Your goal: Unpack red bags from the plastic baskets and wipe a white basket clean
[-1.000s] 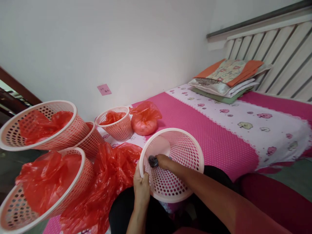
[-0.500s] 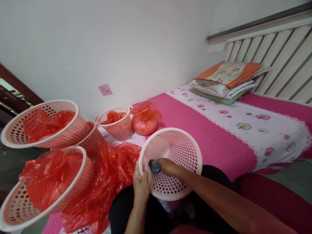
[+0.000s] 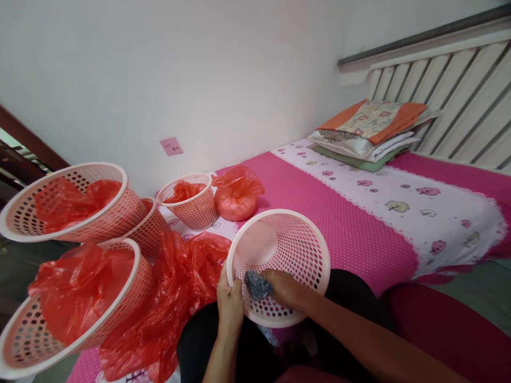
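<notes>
A pale pink plastic basket (image 3: pixel 307 242) with perforated walls is tilted on my lap, its mouth facing me. My left hand (image 3: pixel 230 295) grips the left side of its rim, thumb on the inside and fingers round the outside. Inside the basket, my right hand (image 3: pixel 285 287) is closed on a bunched grey-blue cloth (image 3: pixel 257 285), which lies against the lower left of the inner wall. Parts of the right fingers are hidden by the cloth and the hand itself.
At left stand several more pink baskets (image 3: pixel 91 223) holding red plastic bags. Loose red bags (image 3: pixel 191 271) lie beside my left arm, and a knotted red bag (image 3: pixel 238 199) sits on the pink bedspread (image 3: pixel 287 183). Folded bedding (image 3: pixel 371 135) is stacked at the far right.
My right hand has shifted slightly down and to the right inside the basket, and more of the cloth shows. My left hand keeps its hold on the rim.
</notes>
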